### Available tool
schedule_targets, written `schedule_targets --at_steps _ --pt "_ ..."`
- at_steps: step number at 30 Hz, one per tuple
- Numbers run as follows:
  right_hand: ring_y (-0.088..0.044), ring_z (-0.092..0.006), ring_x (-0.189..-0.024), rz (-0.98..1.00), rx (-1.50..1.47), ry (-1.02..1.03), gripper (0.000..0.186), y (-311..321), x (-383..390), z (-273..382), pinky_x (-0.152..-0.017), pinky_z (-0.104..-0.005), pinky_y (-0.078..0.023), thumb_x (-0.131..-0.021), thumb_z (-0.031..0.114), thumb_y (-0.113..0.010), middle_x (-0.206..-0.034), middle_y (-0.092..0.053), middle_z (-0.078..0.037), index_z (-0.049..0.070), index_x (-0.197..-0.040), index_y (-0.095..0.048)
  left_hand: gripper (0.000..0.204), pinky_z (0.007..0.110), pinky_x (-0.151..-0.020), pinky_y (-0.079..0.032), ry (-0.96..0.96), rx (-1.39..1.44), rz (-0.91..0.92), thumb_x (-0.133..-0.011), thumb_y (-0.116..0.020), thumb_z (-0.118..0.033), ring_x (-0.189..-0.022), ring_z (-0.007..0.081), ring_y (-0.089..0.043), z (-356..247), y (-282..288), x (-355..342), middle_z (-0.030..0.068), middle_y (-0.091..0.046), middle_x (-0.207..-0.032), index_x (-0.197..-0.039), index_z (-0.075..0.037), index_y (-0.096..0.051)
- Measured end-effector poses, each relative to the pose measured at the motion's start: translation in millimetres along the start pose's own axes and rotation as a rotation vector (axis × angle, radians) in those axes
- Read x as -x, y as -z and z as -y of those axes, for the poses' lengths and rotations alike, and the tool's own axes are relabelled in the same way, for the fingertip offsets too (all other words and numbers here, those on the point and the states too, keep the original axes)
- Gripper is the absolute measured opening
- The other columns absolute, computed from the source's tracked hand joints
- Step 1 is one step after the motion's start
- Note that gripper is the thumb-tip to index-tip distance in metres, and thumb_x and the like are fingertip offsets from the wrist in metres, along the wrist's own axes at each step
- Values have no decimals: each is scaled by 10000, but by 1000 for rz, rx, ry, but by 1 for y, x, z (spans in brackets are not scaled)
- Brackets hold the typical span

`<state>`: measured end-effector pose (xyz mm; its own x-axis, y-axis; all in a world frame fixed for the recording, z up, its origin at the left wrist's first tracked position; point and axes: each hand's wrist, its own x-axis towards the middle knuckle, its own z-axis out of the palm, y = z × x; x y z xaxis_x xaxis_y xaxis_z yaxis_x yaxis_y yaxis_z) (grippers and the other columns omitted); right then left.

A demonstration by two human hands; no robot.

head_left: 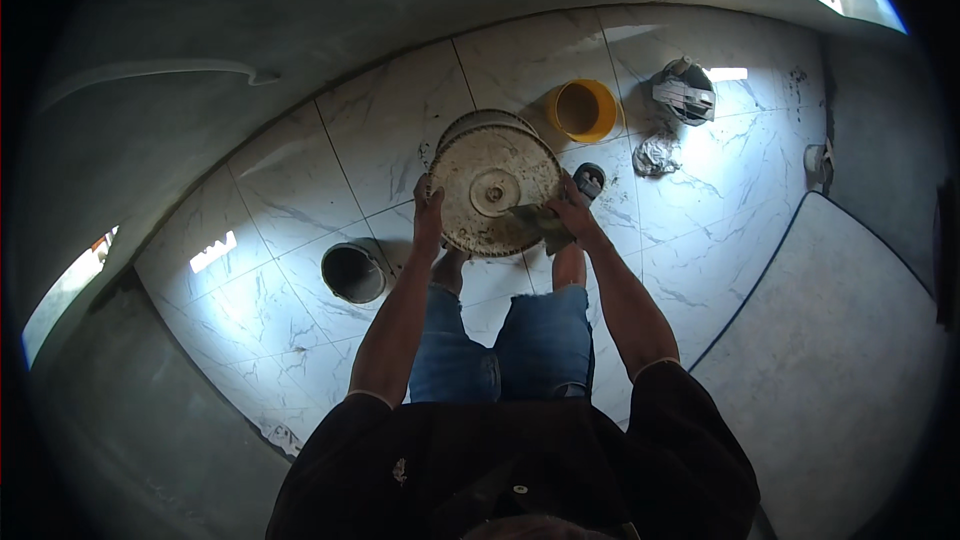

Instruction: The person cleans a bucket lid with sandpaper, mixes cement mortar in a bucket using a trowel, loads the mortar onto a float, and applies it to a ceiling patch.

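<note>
I hold a dirty, off-white round lid (pixel 480 160) with a notched rim in the middle of the view, a second round rim showing behind its top. My left hand (pixel 429 210) is closed on the lid's left edge. My right hand (pixel 571 207) is closed at its right edge, with a flat, grimy blade-like piece (pixel 540 228) in or under its fingers, lying over the lid's lower right. My bare legs, in denim shorts, are below, and a dark sandal (pixel 590 180) shows beside the lid.
A dark bucket (pixel 352 274) stands at left on marbled tiles (pixel 280 190), a yellow bucket (pixel 585 110) behind at right. A filled container (pixel 684 92) and crumpled bundle (pixel 657 154) lie farther right. A large pale panel (pixel 820 340) fills the lower right; grey walls (pixel 250 20) surround the floor.
</note>
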<state>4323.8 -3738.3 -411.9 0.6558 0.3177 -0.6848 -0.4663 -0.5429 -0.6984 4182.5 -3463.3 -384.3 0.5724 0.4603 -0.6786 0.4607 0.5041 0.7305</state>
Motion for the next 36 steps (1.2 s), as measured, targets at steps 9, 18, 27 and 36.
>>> schedule_targets --at_steps 9,18,27,36 --pt "-525 -245 -1190 166 80 136 779 53 -377 -109 -1000 -331 -407 -807 176 -670 -1354 -506 -207 76 -1490 -309 656 359 -1039 -351 62 0 -287 -941 -561 -356 -1267 242 -416 162 -131 -317 120 -408 -1411 -1464 -59 -299" --pt "-585 -194 -1045 146 -673 -359 388 303 -460 -204 -912 -310 -468 -917 206 -556 -1138 -603 -111 57 -1274 -549 732 489 -1046 -361 36 -502 -443 -941 -531 -372 -1284 324 -436 304 -213 -336 133 -244 -1513 -1518 -138 -147" --pt "-583 -177 -1009 -245 -816 -276 452 596 -601 -435 -892 -307 -472 -1005 366 -468 -1120 -585 -107 -3 -1264 -507 609 393 -957 -434 765 -170 -79 -959 -537 -372 -1149 263 -551 485 -555 -334 125 -485 -1342 -1434 -43 -344" --pt "-639 -285 -1014 -253 -52 -24 451 642 -745 -401 -933 -348 -472 -930 351 -604 -1082 -662 -197 -21 -1184 -597 507 400 -991 -424 705 -179 301 -1019 -441 -320 -1181 281 -539 499 -793 -375 170 -498 -1348 -1423 -23 -363"
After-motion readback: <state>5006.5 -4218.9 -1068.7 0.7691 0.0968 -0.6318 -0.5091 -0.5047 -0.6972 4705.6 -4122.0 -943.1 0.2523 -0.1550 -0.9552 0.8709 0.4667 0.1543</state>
